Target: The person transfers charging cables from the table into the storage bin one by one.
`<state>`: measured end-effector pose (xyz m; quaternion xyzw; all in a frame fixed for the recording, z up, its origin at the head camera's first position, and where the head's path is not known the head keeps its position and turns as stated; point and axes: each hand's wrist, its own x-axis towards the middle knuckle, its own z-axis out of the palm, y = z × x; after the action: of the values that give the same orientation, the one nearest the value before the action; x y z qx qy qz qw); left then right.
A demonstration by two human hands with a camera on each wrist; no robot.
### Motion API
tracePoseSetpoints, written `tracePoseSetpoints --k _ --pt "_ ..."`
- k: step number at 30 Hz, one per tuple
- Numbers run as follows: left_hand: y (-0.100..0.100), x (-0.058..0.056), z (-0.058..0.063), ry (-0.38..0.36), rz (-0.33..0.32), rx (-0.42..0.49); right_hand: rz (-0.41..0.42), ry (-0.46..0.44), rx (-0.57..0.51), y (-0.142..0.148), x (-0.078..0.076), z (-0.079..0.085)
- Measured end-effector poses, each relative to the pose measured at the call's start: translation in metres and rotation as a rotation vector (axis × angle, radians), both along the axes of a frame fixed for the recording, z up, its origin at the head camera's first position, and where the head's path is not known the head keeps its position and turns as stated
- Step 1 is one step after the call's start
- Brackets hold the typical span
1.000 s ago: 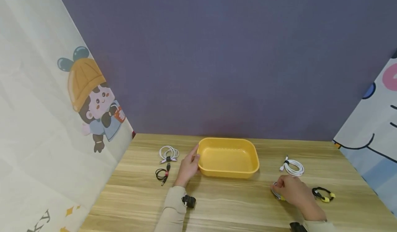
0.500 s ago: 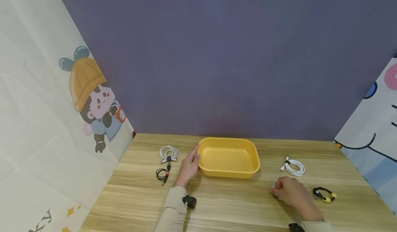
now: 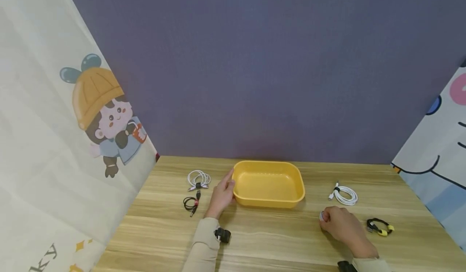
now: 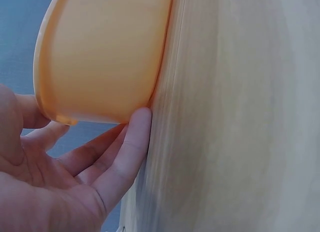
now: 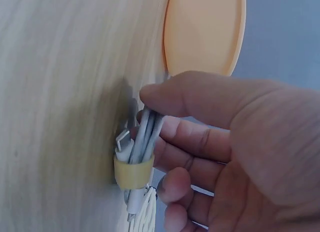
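Observation:
A yellow plastic basin [image 3: 268, 184] stands on the wooden table. My left hand [image 3: 221, 198] rests against its left end; in the left wrist view its fairly straight fingers [image 4: 131, 147] touch the outer wall and rim. To the right and nearer, my right hand [image 3: 342, 224] pinches a coiled grey-white charging cable [image 5: 145, 137] between thumb and fingers. A yellow strap [image 5: 134, 173] binds this coil, and a metal plug [image 5: 123, 140] sticks out beside it. From the head, only a bit of the coil shows past the fingers.
A white cable coil [image 3: 345, 195] lies behind my right hand, and a black one with yellow ties [image 3: 380, 226] to its right. On the left side lie a white coil with pinkish plugs [image 3: 198, 179] and a black coil with a red tie [image 3: 191, 203]. A dark panel [image 3: 273, 82] rises behind.
The coil has turned in my right fingers, and its yellow strap has gone out of sight in the head view. My left hand and the basin stay in place.

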<state>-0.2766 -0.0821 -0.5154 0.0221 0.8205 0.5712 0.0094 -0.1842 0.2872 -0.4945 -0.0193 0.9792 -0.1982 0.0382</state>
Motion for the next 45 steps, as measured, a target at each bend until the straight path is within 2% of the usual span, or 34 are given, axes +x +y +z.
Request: tracePoseSetpoints --k 8,15,28,41,45 --pt "0.0007 0.0013 -0.0005 0.005 -0.003 -0.003 0.007 0.041 0.008 -0.0004 -0.0008 0.0032" --pt "0.001 0.0016 0.0008 0.008 0.006 -0.017 0.015 0.189 0.043 -0.0003 -0.0007 0.0047" --pt "0.0006 0.0014 0.0015 0.005 0.002 -0.005 0.032 0.4 0.026 -0.0043 -0.0011 0.0071" --pt "0.0018 0.0034 0.004 0.027 0.009 -0.023 0.014 0.509 0.0 -0.0063 -0.0016 0.0052" --pt "0.0019 0.0034 0.0039 0.026 0.009 -0.025 -0.002 0.511 -0.008 -0.0075 -0.0015 0.006"
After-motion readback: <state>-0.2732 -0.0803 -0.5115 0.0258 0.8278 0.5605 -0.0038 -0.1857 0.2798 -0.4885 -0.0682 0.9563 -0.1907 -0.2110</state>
